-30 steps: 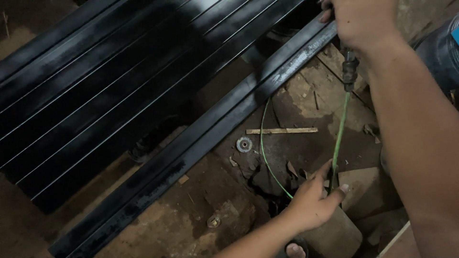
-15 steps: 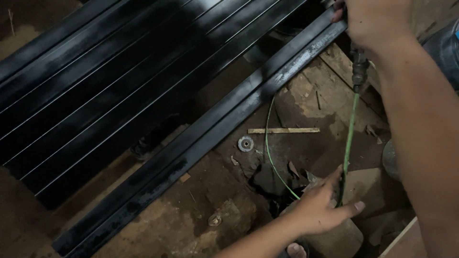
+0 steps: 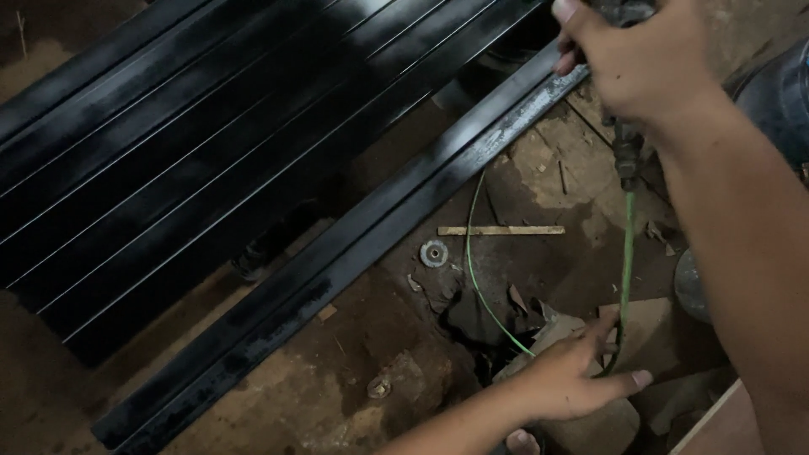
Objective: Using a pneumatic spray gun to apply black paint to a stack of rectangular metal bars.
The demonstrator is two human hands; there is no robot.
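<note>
My right hand [image 3: 645, 63] is at the top right, closed around a dark tool whose metal fitting [image 3: 628, 156] hangs below my fist. A thin green hose [image 3: 626, 253] runs down from that fitting to my left hand [image 3: 569, 383] at the bottom. The hose passes between my left thumb and fingers, which curl loosely around it, then loops back up to the left. Just left of my right hand lies a long black metal bar [image 3: 354, 253], running diagonally. Several more black bars [image 3: 194, 152] lie side by side beyond it.
The ground is bare brown dirt. On it lie a thin wooden stick [image 3: 501, 230], a small round disc [image 3: 434, 252], dark scraps and a flat stone [image 3: 649, 324] by my left hand. A dark rounded container [image 3: 779, 93] sits at the right edge.
My left hand has slid a little down and to the right along the hose, and its thumb and fingers have spread wider. My right hand has stayed at the bar's upper end.
</note>
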